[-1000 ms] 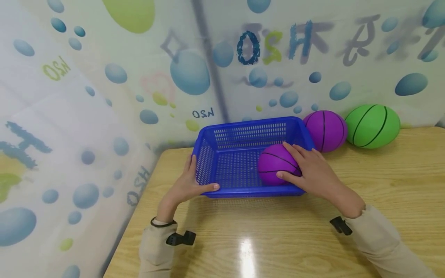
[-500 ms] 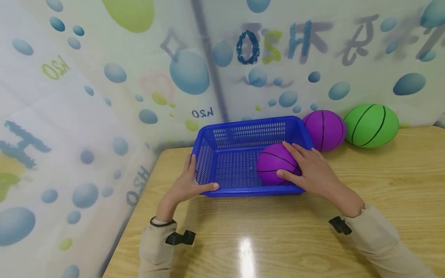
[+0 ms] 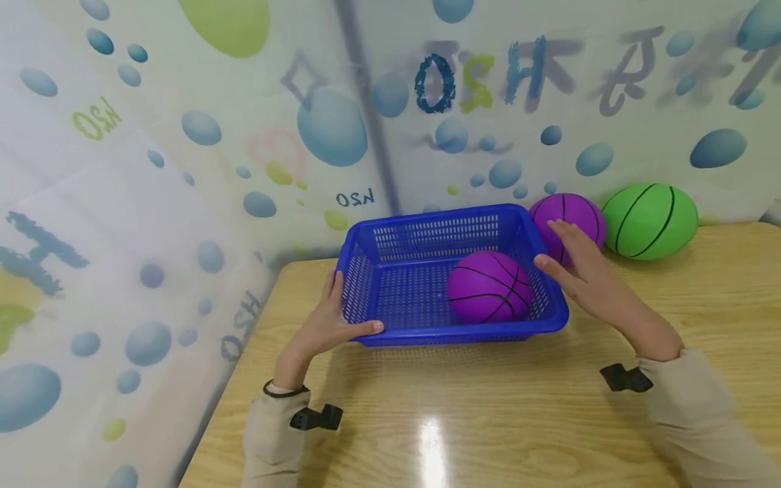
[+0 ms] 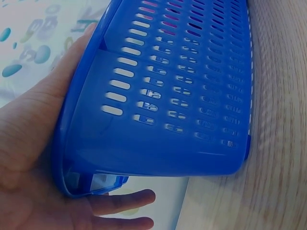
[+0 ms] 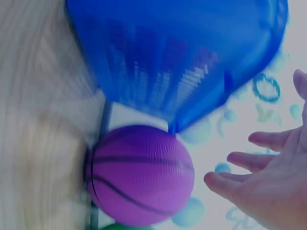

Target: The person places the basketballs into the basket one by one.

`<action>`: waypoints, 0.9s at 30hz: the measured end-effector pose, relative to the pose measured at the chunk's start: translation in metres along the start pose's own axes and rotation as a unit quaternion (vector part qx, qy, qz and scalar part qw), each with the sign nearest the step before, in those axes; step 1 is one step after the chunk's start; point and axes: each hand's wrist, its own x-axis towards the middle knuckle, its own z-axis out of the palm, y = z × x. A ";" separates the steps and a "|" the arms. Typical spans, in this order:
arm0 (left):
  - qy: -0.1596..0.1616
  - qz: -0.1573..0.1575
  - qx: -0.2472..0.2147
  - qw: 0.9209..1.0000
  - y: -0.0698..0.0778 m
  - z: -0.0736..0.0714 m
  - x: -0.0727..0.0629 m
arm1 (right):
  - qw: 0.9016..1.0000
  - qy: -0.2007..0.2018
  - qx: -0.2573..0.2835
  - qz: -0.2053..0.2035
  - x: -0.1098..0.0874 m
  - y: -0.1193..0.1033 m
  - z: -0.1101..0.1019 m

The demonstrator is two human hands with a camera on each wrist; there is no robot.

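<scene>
A blue plastic basket (image 3: 451,334) with slotted walls stands on the table, a purple ball (image 3: 490,288) with black lines lying in its right half. My left hand (image 3: 326,322) holds the basket's front left corner, thumb along the front rim and fingers at the left side. In the left wrist view two fingers (image 4: 122,203) extend past the corner. Just off the basket's right rim, my right hand (image 3: 586,274) is in the air with its fingers extended and nothing in it. Behind it sits a second purple ball (image 3: 582,209), partly covered by the fingers in the head view.
A green ball (image 3: 650,221) with black lines sits right of the second purple ball, against the back wall. A printed wall covering (image 3: 244,102) rises along the back and left of the wooden table (image 3: 500,413). Small black devices are strapped at both wrists.
My right hand has let go of the ball in the basket and moved right, past the rim. The ball stays in the basket. My left hand keeps its hold on the corner.
</scene>
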 end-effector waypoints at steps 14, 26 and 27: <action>0.000 -0.001 -0.006 1.000 0.000 0.002 0.000 | 0.987 0.129 -0.092 -0.006 0.015 0.044 -0.028; 0.004 -0.004 0.006 1.000 0.000 0.001 0.000 | 0.981 0.079 -0.158 0.080 0.033 0.068 -0.022; 0.004 -0.004 0.004 1.000 0.000 0.001 0.001 | 0.980 0.076 -0.160 0.092 0.033 0.069 -0.021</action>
